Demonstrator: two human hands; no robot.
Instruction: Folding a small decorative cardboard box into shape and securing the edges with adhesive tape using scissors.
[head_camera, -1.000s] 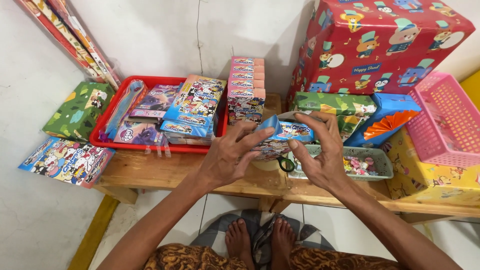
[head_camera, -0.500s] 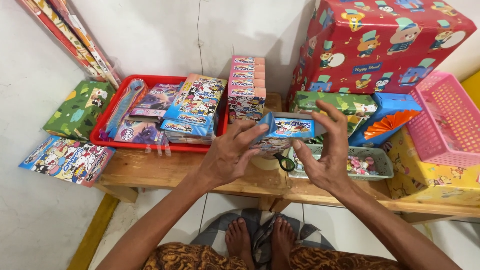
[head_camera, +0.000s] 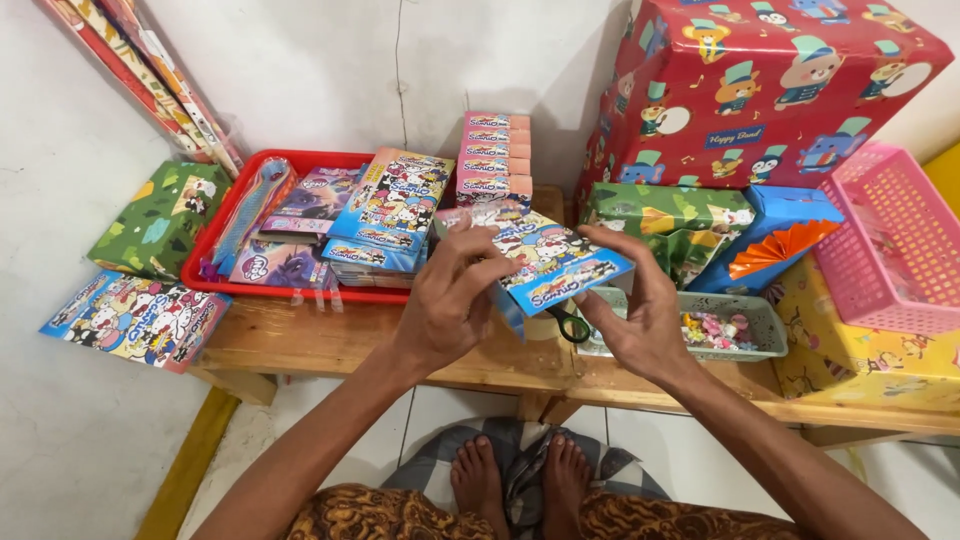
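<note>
Both hands are lifted above the near edge of the wooden counter (head_camera: 300, 345) and are closed on a small flat box (head_camera: 545, 262) wrapped in blue cartoon-printed paper. The left hand (head_camera: 455, 300) pinches the box's left end with thumb and curled fingers, and the right hand (head_camera: 640, 315) cups its right end from below, thumb along the far edge. The box is tilted, its long side running from far left to near right, and it is clear of the counter. Just under it, between the two hands, a pair of scissors with dark handles (head_camera: 570, 325) lies on the counter beside a shallow grey tray (head_camera: 765, 335) that holds small pastel bits. To the left stands a red tray (head_camera: 225, 265) filled with flat cartoon-printed packets, and just behind the held box rises a stack of pink boxes (head_camera: 495, 160). Far left on the counter sits a green wrapped parcel (head_camera: 160, 215), and near it a flat packet in bright cartoon paper (head_camera: 135, 320) overhangs the counter's edge. To the right lie a green wrapped packet (head_camera: 665, 215) and a blue parcel with an orange paper fan (head_camera: 790, 240). A large red wrapped box (head_camera: 770, 80) stands behind them, and a pink plastic basket (head_camera: 885, 240) sits at the far right on a yellow wrapped box (head_camera: 870, 365). Rolls of wrapping paper (head_camera: 150, 70) lean against the wall at the far left.
</note>
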